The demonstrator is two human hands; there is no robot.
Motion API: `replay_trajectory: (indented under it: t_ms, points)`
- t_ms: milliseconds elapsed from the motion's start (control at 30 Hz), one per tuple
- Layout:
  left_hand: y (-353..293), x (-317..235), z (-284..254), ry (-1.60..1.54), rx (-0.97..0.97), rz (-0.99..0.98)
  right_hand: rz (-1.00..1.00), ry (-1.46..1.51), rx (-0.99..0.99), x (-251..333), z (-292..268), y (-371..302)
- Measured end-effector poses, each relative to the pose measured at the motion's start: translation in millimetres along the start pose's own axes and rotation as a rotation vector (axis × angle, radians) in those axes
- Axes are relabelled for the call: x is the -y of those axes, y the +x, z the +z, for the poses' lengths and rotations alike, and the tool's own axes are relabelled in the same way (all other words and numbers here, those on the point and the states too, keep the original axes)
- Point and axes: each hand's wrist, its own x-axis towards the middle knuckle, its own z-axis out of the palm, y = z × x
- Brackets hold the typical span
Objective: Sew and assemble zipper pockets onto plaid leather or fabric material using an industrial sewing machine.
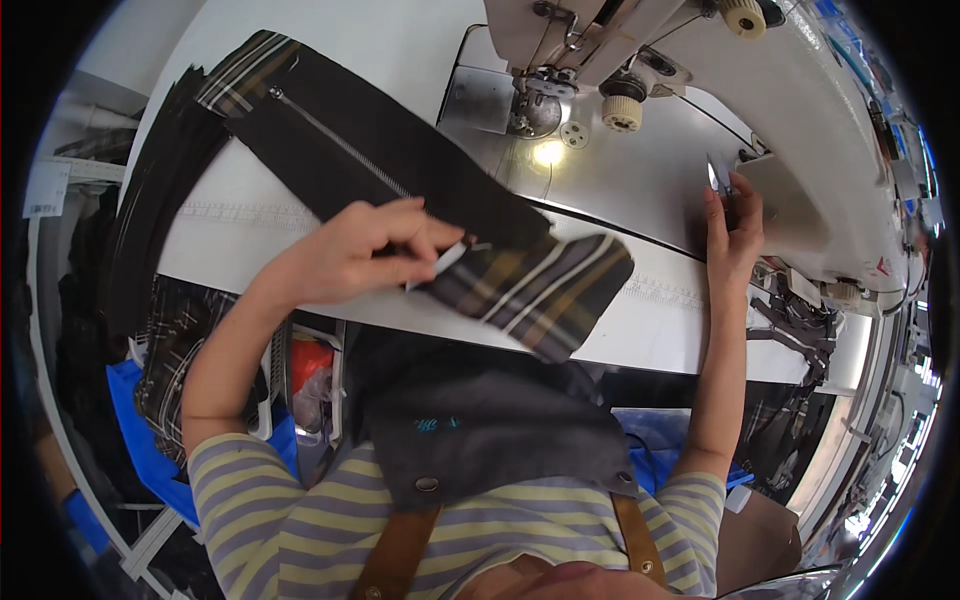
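Observation:
A long black fabric piece (390, 125) with plaid ends and a metal zipper (340, 143) lies slantwise over the white table and the machine bed. My left hand (365, 250) is closed at its near edge, pinching the cloth where the plaid end (540, 290) begins. A small white strip (450, 262) shows at those fingertips; blur hides what it is. That plaid end is smeared by motion. To the right, over the metal bed, my right hand (735, 225) grips small thread snips (716, 178), blades pointing up and away from the cloth.
The sewing machine (790, 90) stands at the far right, its needle area (540, 110) lit. Black fabric strips (165, 200) hang over the table's left side. Plaid cloth (180, 350) sits in a blue bin (135, 410) at lower left. Dark scraps (795, 325) lie at right.

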Motion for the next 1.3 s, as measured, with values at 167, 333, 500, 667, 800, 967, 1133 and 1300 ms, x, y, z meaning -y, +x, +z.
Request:
replay_trajectory:
  t_ms: [167,333,500,667,800,967,1133,1300]
  points:
    - [-47.3,12.5,23.6,-0.202,0.005,0.058,-0.497,-0.172,0.396,62.1,6.8,-27.0]
    - [-45.9,16.1,27.3,-0.175,-0.030,0.114,-0.818,-0.142,0.504,105.0,44.8,-35.3]
    - [-44.1,9.5,29.6,-0.171,-0.006,0.091,-0.894,-0.115,0.563,113.9,53.3,-36.0]
    - [-43.3,12.4,28.5,-0.185,-0.002,0.119,-0.712,-0.230,0.500,90.0,47.5,-31.7]
    - [-42.2,4.3,32.5,-0.099,0.020,0.131,-0.736,-0.160,0.496,80.8,68.9,-29.2]
    - [-84.9,-1.1,75.1,0.123,-0.388,0.273,-0.661,-0.454,0.346,89.2,45.8,-26.8]
    - [-115.6,21.9,104.4,-0.140,-0.444,-0.370,-0.564,-0.213,0.651,105.3,27.1,-105.1]
    - [-72.1,24.2,79.3,-1.258,-0.593,0.091,-0.671,0.129,0.553,105.0,37.2,-144.6]
